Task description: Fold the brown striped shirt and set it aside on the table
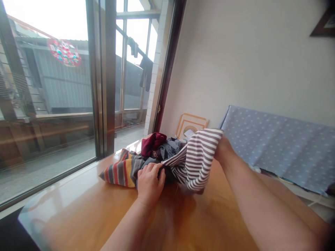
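Observation:
A brown-and-white striped garment [201, 157] hangs raised at the right of a heap of clothes on the table. My right hand [222, 150] is closed on its upper right edge, the fingertips hidden behind the cloth. My left hand [150, 181] grips the front of the heap, fingers bent over a dark garment [169, 174], close to the striped garment's lower left edge. Left of that hand lies a yellow, red and grey striped garment [121, 170]. Behind are a maroon garment [153, 143] and a crumpled grey garment [171, 148].
The glossy wooden table [86, 212] reaches toward a sliding glass door [52, 104] on the left. Wooden frames [192, 122] lean near the wall behind the heap. A blue patterned cloth [277, 146] covers something at the right. Clothes [146, 71] hang outside.

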`<state>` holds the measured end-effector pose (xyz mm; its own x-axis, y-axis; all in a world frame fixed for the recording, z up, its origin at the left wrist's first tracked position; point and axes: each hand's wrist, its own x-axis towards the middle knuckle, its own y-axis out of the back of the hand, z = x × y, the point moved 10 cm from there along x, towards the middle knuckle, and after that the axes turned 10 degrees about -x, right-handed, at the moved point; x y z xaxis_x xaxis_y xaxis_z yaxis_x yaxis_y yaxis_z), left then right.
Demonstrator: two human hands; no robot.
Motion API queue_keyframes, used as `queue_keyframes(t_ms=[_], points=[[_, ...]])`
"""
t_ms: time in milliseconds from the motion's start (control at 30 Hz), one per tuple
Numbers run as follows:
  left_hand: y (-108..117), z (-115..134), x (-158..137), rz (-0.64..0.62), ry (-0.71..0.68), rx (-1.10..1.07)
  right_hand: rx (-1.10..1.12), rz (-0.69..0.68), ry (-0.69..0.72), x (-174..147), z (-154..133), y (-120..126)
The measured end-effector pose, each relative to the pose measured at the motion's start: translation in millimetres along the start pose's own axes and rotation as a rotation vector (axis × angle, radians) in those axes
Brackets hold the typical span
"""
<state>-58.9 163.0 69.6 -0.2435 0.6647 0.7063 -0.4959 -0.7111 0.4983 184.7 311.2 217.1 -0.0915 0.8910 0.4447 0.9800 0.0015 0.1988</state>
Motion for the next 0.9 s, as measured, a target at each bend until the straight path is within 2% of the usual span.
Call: queue_keyframes(t_ms=[100, 133, 233, 300, 367, 433, 500, 600, 667, 800, 900], points=[[2.4, 2.1, -0.6, 0.015, -0.011, -0.017, -0.344, 0.032, 0.083, -0.9, -26.1, 17.3], [3.5, 3.4, -0.8, 0.021, -0.018, -0.024, -0.338, 0.062, 0.118, -1.2, -35.7, 24.0], [5.4, 7.9, -1.7, 0.026, -0.043, -0.052, -0.087, 0.192, 0.223, 1.1, -61.8, 45.9], [5.7, 9.3, -2.3, 0.022, -0.051, -0.076, 0.037, 0.218, 0.171, 10.2, -63.8, 48.6], [6.0, 8.3, -2.6, 0.023, -0.045, -0.092, 0.067, 0.199, 0.05, 23.7, -59.3, 39.8], [6.3, 6.6, -2.5, 0.027, -0.037, -0.098, 0.132, 0.192, -0.005, 37.7, -63.2, 27.8], [6.0, 5.5, -2.3, 0.025, -0.035, -0.099, 0.234, 0.238, 0.066, 52.0, -82.9, 20.2], [6.2, 4.0, -2.2, 0.026, -0.031, -0.107, 0.332, 0.376, 0.213, 73.6, -119.8, 18.1], [7.0, 2.5, -2.5, 0.036, -0.025, -0.121, 0.373, 0.413, 0.249, 92.7, -138.6, 13.0], [7.9, -1.3, -2.7, 0.053, -0.017, -0.166, 0.416, 0.387, 0.254, 133.5, -160.9, -8.2], [13.3, -8.8, -1.3, 0.106, -0.002, -0.262, 0.448, 0.303, 0.24, 150.1, -158.5, -39.7]])
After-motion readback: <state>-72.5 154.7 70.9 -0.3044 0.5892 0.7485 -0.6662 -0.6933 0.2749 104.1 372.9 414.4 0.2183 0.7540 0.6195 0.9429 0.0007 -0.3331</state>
